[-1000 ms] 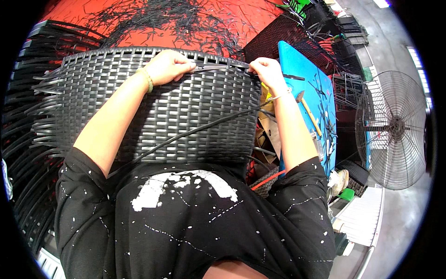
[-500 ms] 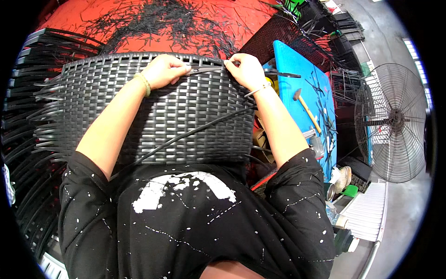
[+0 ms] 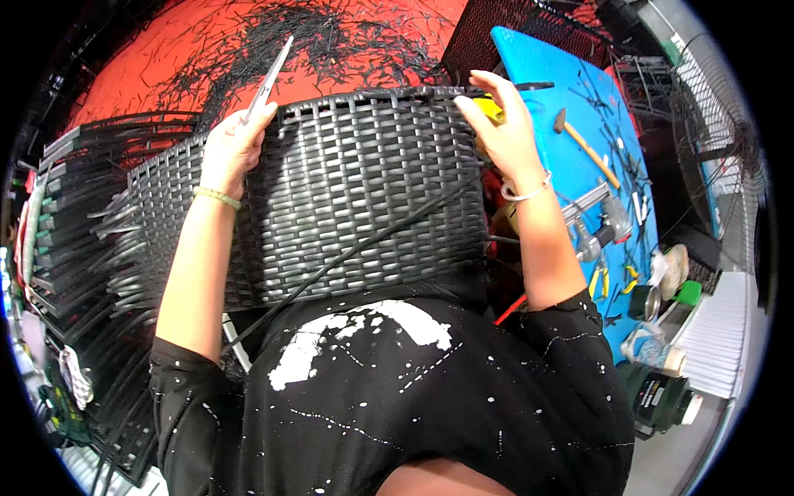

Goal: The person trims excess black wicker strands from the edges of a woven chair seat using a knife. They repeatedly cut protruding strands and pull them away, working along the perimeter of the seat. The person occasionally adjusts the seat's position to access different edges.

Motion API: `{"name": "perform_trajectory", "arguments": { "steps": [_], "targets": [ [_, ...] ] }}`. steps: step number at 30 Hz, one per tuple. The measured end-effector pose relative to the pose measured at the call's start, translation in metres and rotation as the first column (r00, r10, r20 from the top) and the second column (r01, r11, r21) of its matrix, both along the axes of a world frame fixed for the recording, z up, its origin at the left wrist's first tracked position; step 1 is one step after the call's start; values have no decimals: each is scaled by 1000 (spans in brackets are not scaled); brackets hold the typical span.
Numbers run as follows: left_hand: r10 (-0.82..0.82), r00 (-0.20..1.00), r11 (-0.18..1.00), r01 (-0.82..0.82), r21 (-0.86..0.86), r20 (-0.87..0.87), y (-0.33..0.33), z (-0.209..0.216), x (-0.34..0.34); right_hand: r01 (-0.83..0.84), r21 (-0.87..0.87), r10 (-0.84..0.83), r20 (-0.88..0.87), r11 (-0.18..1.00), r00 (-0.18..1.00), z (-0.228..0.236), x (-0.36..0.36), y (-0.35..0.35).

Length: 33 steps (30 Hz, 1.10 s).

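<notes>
Head view: both hands [image 3: 236, 145] grip the woven panel's [image 3: 356, 190] top edge.

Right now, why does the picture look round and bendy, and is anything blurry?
Head view: the fisheye lens bends straight edges, so the blue table curves near the rim and the corners go black. The woven panel in the middle is sharp, each strand clear. The left hand holding the thin metal tool and the right hand look crisp. Light is even, without strong glare.
</notes>
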<state>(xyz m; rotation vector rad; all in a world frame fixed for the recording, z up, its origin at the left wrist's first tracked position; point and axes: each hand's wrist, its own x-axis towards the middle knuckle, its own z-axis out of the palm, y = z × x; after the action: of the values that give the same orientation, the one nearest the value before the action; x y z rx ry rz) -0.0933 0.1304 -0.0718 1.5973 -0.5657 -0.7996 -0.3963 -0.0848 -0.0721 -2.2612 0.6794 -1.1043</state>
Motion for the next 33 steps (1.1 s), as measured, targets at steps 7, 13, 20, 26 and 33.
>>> {"name": "perform_trajectory", "arguments": {
  "steps": [7, 13, 20, 26, 33],
  "targets": [
    [-209, 919, 969, 149, 196, 336, -90, -12, -35, 82, 46, -80, -35, 996, 996, -24, -21, 52],
    [-326, 850, 909, 161, 385, 413, -113, 2, -53, 31, -129, -54, -174, 991, 983, -45, -35, 55],
    [-442, 845, 866, 316, 387, 300, -125, 0, -46, -91, -156, 45, -275, 984, 961, -39, -30, 62],
    [-430, 712, 899, 279, 337, 556, -106, 19, -15, -70, -251, -44, -424, 966, 905, -37, -33, 73],
    [-191, 561, 969, -26, 247, 806, -29, 37, 108, -68, -224, -37, -432, 972, 901, -41, -37, 75]
  ]
}}
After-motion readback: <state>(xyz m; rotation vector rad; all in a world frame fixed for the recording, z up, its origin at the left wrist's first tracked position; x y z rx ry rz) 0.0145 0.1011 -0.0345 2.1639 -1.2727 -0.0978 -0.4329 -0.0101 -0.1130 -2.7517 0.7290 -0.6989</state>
